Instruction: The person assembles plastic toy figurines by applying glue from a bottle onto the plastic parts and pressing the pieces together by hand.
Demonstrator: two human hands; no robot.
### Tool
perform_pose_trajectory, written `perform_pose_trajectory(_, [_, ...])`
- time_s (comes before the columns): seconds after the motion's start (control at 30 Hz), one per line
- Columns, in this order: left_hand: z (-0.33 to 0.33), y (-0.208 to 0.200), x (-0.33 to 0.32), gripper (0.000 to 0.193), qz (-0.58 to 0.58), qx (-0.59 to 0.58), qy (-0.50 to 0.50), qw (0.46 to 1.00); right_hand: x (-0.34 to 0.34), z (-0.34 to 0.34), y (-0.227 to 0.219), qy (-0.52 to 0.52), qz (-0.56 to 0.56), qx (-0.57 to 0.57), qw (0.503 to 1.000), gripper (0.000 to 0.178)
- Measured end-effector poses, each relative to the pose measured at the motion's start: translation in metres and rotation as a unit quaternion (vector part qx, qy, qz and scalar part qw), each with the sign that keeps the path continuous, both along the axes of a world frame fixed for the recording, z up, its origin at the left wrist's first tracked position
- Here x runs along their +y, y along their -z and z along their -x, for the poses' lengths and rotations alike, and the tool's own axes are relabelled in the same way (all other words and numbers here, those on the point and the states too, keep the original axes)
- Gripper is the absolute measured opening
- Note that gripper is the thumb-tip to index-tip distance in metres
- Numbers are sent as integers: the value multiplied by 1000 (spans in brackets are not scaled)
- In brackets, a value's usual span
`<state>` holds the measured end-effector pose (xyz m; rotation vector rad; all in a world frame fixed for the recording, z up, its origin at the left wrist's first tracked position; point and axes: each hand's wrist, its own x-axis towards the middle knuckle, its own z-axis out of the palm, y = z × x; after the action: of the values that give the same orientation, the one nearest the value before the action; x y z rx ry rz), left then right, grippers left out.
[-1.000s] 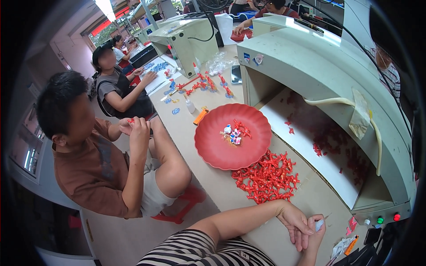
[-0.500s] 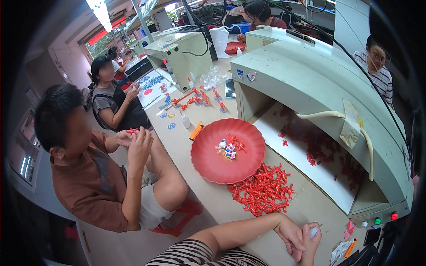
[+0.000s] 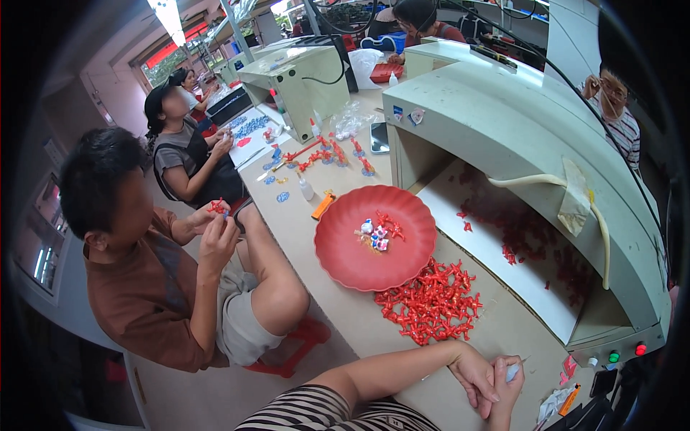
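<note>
Bottle, small and pale, sits inside the right hand, over the surface.
Right fingers are folded around it; left hand lies against the right, loosely curled, its grip I cannot tell. Bottle seems light, probably squeezable; better hold the body, as its thin tip may bend.
</note>
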<state>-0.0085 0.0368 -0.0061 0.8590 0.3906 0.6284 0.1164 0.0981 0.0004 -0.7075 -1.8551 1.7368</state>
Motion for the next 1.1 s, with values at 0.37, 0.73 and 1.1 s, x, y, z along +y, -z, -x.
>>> perform_pose_trajectory(0.37, [-3,2,-1,41,3,-1,-26,1000,-3,3,-1,46,-10,21,999,16])
perform_pose_trajectory(0.73, [6,2,2,39,8,-1,-27,1000,3,-4,1,53,-4,-45,998,17])
perform_pose_trajectory(1.1, [4,1,3,40,9,5,-67,998,2,1,-2,81,25,-24,996,20])
